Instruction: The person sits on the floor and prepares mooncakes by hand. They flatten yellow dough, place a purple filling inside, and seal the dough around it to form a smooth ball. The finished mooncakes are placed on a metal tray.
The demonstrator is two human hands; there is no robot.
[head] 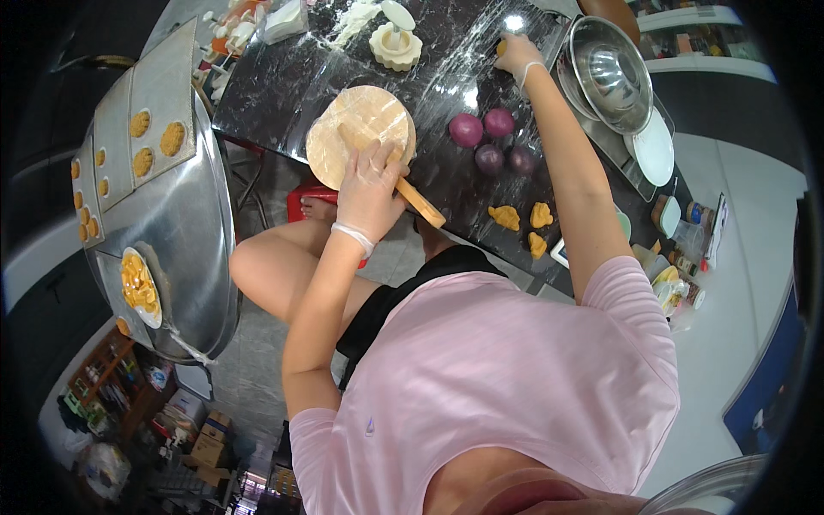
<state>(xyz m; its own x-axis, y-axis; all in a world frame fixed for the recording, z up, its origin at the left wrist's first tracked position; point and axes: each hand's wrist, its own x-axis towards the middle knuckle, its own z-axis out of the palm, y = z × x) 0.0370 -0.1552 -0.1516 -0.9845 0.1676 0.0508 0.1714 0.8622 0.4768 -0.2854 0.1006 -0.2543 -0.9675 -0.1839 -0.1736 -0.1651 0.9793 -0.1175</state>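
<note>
My left hand, in a clear glove, rests at the near edge of a pair of round wooden boards with plastic film over them. Its fingers lie around the base of a wooden handle that sticks out towards me past the table edge. At the far right of the dark table my right hand, also gloved, holds a small yellow dough ball, mostly hidden by the fingers. Several purple balls sit between the boards and my right forearm. Nearer me lie three rough yellow dough pieces.
A scalloped cream mould and white flour are on the far side of the table. Steel bowls and a white plate stand right. To the left, a steel table bears trays with patterned cakes and a plate of yellow pieces.
</note>
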